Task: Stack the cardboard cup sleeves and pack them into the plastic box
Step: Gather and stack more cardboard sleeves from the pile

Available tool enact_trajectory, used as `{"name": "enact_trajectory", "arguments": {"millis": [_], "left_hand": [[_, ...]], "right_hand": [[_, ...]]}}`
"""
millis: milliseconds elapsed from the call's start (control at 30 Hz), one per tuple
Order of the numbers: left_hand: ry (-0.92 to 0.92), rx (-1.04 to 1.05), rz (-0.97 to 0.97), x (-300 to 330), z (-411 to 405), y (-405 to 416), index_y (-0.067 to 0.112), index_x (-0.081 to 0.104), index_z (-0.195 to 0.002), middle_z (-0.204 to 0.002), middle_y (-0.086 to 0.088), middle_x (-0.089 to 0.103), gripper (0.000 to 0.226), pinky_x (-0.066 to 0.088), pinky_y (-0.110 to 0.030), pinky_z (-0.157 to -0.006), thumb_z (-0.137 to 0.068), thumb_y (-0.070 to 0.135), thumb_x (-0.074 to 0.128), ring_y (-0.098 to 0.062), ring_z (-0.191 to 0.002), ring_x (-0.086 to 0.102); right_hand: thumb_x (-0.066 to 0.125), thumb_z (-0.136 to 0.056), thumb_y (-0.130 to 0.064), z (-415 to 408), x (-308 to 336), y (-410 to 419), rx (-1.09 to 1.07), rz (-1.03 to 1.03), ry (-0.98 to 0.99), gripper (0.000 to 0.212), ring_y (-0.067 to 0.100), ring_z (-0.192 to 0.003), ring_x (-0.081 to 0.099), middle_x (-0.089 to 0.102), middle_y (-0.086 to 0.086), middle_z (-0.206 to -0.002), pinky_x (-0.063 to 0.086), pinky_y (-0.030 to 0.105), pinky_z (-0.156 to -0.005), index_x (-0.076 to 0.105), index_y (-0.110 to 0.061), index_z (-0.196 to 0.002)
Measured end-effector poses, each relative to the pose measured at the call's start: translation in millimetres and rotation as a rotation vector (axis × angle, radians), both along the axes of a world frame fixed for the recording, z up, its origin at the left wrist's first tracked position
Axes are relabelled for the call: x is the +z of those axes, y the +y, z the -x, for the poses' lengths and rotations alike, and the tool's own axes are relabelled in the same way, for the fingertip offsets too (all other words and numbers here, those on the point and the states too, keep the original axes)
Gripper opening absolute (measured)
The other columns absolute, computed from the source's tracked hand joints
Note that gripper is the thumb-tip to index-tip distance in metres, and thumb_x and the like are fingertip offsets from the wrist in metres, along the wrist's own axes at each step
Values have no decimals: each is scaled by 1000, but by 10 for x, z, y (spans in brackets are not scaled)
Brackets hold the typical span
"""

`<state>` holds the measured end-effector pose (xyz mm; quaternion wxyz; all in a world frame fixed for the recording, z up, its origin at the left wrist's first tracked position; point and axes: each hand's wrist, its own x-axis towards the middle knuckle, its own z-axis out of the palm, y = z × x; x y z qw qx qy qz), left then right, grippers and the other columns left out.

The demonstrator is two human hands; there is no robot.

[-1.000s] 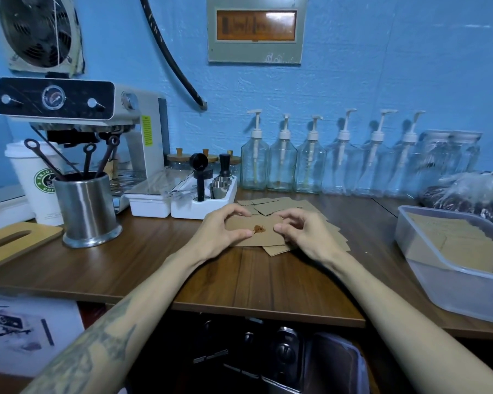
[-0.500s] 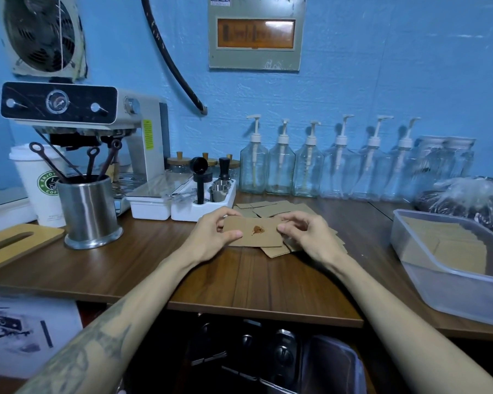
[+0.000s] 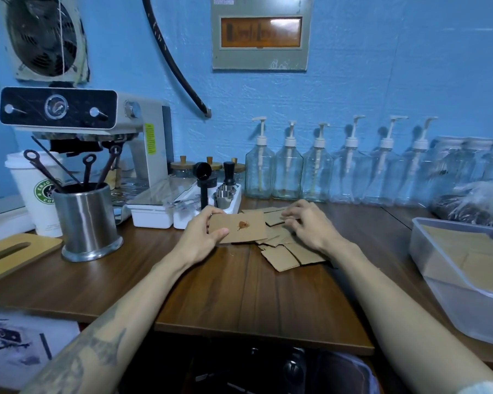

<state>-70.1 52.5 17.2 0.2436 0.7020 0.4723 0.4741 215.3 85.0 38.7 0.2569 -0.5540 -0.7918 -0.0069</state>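
Observation:
My left hand [image 3: 201, 237] pinches the left end of a flat brown cardboard cup sleeve [image 3: 241, 228] with a small reddish logo, lifted slightly over the wooden counter [image 3: 225, 285]. To its right lies a loose pile of several more sleeves [image 3: 285, 251]. My right hand [image 3: 308, 226] hovers over the back of that pile with curled fingers touching a sleeve there; whether it grips one I cannot tell. The clear plastic box [image 3: 450, 282] stands at the right edge, with flat sleeves lying inside it.
A steel utensil cup [image 3: 86, 220], a paper coffee cup [image 3: 37, 191] and an espresso machine [image 3: 91, 132] stand at the left. White trays with coffee tools [image 3: 182, 211] sit behind the sleeves. Pump bottles [image 3: 319, 172] line the back wall. A wooden board [image 3: 15, 254] lies far left.
My left hand has drawn the logo sleeve to the left, off the pile. My right hand has let go of it and reached back over the pile.

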Motion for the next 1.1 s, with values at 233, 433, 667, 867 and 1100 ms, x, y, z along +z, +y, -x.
{"name": "enact_trajectory", "arguments": {"millis": [233, 433, 667, 867, 1100], "left_hand": [[12, 10, -18, -25, 1, 20, 21, 51, -112, -102, 0, 66, 27, 59, -33, -73, -92, 13, 67, -17, -80, 66], [-33, 7, 16, -21, -12, 33, 17, 51, -116, -108, -8, 66, 28, 57, -25, -63, -93, 10, 64, -18, -73, 71], [-34, 58, -4, -3, -14, -44, 16, 50, -118, -104, -3, 63, 27, 55, -19, -58, -94, 10, 62, -8, -59, 63], [-16, 58, -12, -8, 12, -74, 19, 50, -118, -108, -4, 63, 27, 60, -30, -63, -95, 13, 63, -16, -61, 65], [-33, 73, -4, 7, 29, -82, 19, 51, -120, -103, 1, 63, 29, 61, -43, -67, -94, 15, 64, -34, -67, 69]], "right_hand": [[40, -104, -41, 92, -1, 147, -57, 177, -210, 47, 28, -148, 26, 34, 0, -158, 26, 47, -117, 43, -24, -148], [58, -96, -41, -54, 13, 25, -22, 96, -124, 26, 27, -118, 58, 64, -2, -127, 46, 37, -96, 64, -30, -118], [62, -95, -34, -174, -5, -178, 40, 98, -109, 32, 21, -124, 49, 58, -2, -128, 41, 38, -103, 65, -24, -126], [65, -94, -32, -222, -18, -285, 28, 89, -38, 29, 13, -125, 48, 64, -13, -128, 33, 45, -110, 67, -32, -122], [53, -101, -28, -220, -5, -452, 67, -123, 19, 21, 18, -107, 63, 71, -5, -116, 51, 41, -92, 70, -25, -112]]}}
